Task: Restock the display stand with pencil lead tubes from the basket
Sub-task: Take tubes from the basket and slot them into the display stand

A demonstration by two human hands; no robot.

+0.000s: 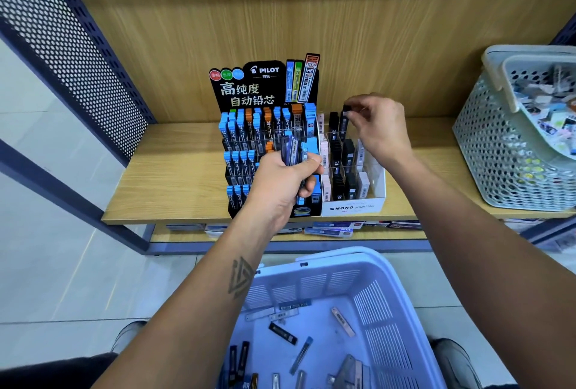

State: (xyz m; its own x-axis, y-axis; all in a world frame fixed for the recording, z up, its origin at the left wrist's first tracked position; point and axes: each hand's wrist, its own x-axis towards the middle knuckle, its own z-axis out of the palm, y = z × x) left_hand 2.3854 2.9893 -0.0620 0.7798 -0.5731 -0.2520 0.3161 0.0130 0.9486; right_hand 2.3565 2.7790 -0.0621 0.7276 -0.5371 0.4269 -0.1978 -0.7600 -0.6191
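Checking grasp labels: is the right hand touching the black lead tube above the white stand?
Touching. Head view shows the right hand pinching the black lead tube by its top end.

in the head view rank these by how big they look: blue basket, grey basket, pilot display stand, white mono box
1. blue basket, though it is nearest the camera, which inflates it.
2. grey basket, cut off by the frame edge.
3. pilot display stand.
4. white mono box.
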